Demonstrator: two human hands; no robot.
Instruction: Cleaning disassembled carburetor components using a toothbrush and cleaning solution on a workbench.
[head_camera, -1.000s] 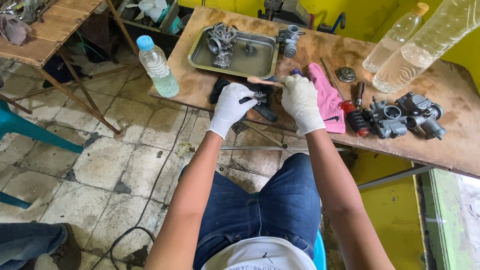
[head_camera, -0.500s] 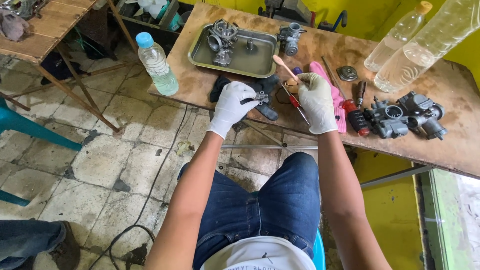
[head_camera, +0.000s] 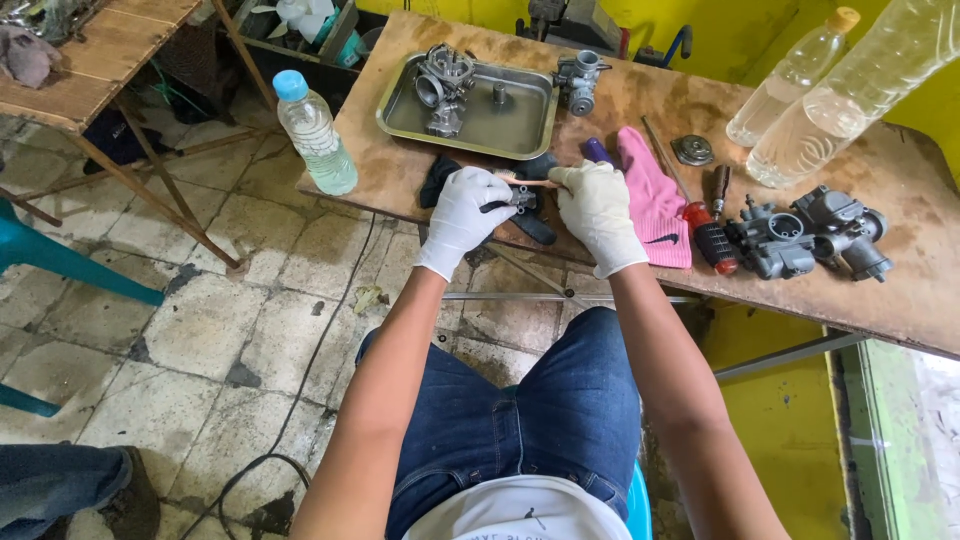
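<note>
The counter is a stained brown wooden board against a yellow wall, standing over a cracked tiled floor. A second wooden table stands at upper left, with a teal chair below it.

A metal tray sits at the counter's far left and holds a carburetor body and a small round fitting. A second carburetor stands just beside the tray's right rim. A capped plastic bottle with clear liquid stands at the counter's left edge. Two larger clear bottles lie tilted at upper right. A pink cloth, a red-handled screwdriver and a cluster of grey carburetors lie to the right.

The left hand, gloved white, has its grip closed around a small dark metal part above the counter's near edge. The right hand, also gloved, has its grip closed on a thin brush whose tip reaches the part.
</note>
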